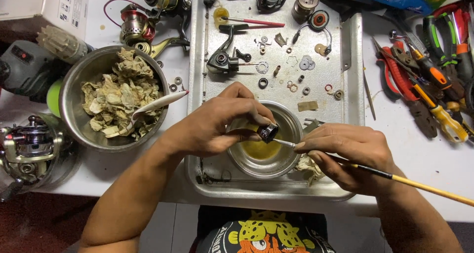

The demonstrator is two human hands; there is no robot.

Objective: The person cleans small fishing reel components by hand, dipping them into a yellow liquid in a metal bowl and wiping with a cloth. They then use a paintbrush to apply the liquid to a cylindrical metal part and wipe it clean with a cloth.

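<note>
My left hand [217, 124] pinches a small black round reel part [268, 132] over a small steel bowl [291, 122] that holds yellowish liquid. My right hand [345, 152] grips a thin brush [419, 184] with a yellow and black handle, and its tip touches the black part. Both hands hover above a metal tray [345, 85]. On the tray's far half lie a dismantled reel body [222, 60], several washers, rings and other small parts. A crumpled rag scrap [308, 166] sits under my right hand.
A large steel bowl [74, 115] of stained rag scraps with a white-handled tool stands at left. Fishing reels [138, 26] lie at the upper left and far left [29, 149]. Pliers and screwdrivers [424, 75] crowd the right side. A white box [44, 3] sits top left.
</note>
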